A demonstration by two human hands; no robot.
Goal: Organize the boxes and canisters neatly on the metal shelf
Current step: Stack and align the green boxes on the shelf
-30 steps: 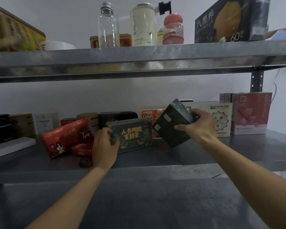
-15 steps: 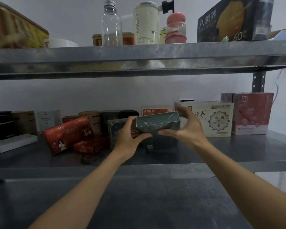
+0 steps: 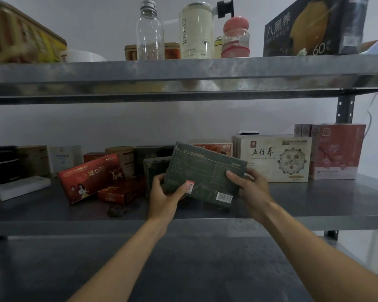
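Note:
I hold a dark green box (image 3: 203, 171) over the middle metal shelf (image 3: 314, 201), its back face with a barcode turned toward me and tilted down to the right. My left hand (image 3: 165, 194) grips its lower left corner and my right hand (image 3: 249, 186) grips its right edge. Behind it stands a second dark green box (image 3: 155, 168), partly hidden. A red box (image 3: 88, 178) leans to the left, with a smaller red box (image 3: 118, 191) lying beside it. A brown canister (image 3: 122, 159) stands behind them.
A white box with a round emblem (image 3: 277, 159) and a pink box (image 3: 338, 150) stand on the right. Black containers (image 3: 0, 164) and a flat white box (image 3: 20, 187) lie at the left. Bottles and a large dark box (image 3: 310, 27) fill the upper shelf.
The green box went from my right hand alone to both hands, then turned from top edge facing me to its barcode back facing me. My left hand left the standing green box.

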